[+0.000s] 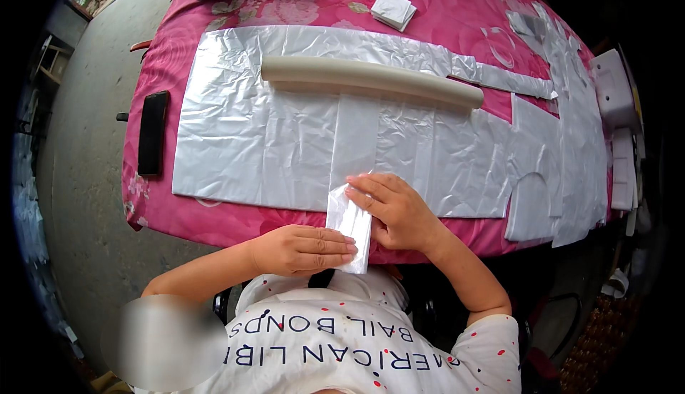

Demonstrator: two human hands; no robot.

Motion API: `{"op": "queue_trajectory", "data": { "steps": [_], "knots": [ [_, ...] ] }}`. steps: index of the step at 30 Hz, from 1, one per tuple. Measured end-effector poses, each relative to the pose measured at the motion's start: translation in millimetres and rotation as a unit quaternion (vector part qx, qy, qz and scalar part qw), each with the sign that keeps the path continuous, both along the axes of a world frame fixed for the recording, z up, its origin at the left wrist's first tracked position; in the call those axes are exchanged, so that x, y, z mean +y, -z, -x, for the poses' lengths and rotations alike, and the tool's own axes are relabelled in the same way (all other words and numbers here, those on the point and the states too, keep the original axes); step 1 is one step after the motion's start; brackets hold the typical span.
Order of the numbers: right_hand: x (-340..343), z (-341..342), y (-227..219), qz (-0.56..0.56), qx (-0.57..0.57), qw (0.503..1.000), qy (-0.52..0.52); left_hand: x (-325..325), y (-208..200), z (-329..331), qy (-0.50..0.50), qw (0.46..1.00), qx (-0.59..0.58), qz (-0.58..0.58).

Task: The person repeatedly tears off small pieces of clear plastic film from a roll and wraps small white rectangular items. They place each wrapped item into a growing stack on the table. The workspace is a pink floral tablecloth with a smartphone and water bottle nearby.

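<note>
Pink flowered cloth [235,219] covers the table, with one wide silvery plastic sheet [250,137] spread over it and one long cream roll [371,77] lying across. One black phone [152,132] sits at the left edge, one folded white stack [393,9] far back. At the near edge, one narrow plastic strip [351,219] lies pinned: left hand [303,249] flat on its lower end, right hand [396,212] pressing fingers on its top, neither clenched.

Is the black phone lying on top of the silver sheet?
No, the black phone lies on the pink tablecloth, left of the silver sheet.
</note>
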State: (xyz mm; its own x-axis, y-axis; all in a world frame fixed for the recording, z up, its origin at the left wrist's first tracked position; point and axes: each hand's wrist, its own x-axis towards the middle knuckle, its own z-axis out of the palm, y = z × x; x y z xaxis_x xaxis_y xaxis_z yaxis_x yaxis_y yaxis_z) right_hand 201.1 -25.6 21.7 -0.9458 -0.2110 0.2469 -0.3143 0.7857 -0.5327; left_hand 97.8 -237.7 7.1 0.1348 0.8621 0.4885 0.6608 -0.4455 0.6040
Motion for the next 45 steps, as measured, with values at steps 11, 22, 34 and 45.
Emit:
{"op": "queue_trajectory", "data": {
  "steps": [11,22,34,45],
  "knots": [
    [-3.6,-2.5,14.9,0.009,0.075,0.994,0.082,25.8,6.1,19.8,-0.208,0.960,0.150,0.112],
    [10.4,23.1,3.5,0.167,-0.110,0.956,0.215,37.7,-9.4,25.5,-0.288,0.920,-0.094,0.248],
    [21.8,59.0,-9.4,0.252,-0.377,0.838,0.303,52.2,3.9,-2.1,-0.293,0.926,0.132,0.198],
    [15.1,49.1,-7.9,0.170,-0.306,0.885,0.307,58.6,8.5,-5.1,-0.319,0.904,0.154,0.239]
  ]
}}
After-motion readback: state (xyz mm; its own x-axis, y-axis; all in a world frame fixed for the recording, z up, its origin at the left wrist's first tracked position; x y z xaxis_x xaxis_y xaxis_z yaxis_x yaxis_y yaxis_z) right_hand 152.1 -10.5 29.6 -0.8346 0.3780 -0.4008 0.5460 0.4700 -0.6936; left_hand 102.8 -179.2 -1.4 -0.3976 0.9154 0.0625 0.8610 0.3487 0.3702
